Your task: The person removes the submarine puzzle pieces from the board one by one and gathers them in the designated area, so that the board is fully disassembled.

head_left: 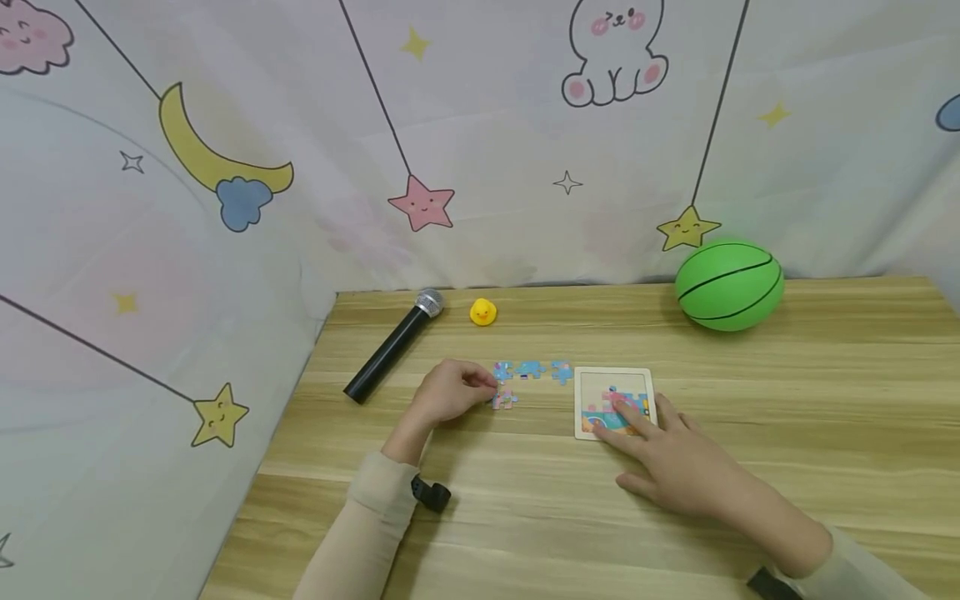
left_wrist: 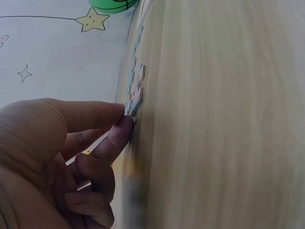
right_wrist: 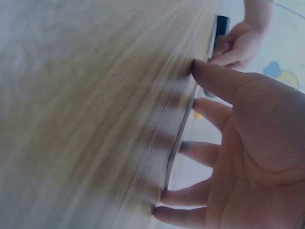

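My left hand (head_left: 453, 390) pinches the edge of a pink and blue jigsaw piece (head_left: 506, 400) between thumb and forefinger. Seen from the left wrist, the piece (left_wrist: 137, 101) stands slightly tilted at the fingertips. Several blue jigsaw pieces (head_left: 530, 368) lie in a row just behind it. To their right is a square puzzle tray (head_left: 614, 369) with a pale frame, its lower part filled with joined pieces (head_left: 634, 403). My right hand (head_left: 678, 458) is spread, with fingertips resting on the tray and its filled part; the thumb touches the table.
A black microphone (head_left: 390, 350) with a silver head lies at the left of the wooden table (head_left: 525, 525). Behind the pieces sits a small yellow rubber duck (head_left: 483, 312). A green ball (head_left: 729, 286) rests at the back right, against the patterned cloth (head_left: 495, 125).
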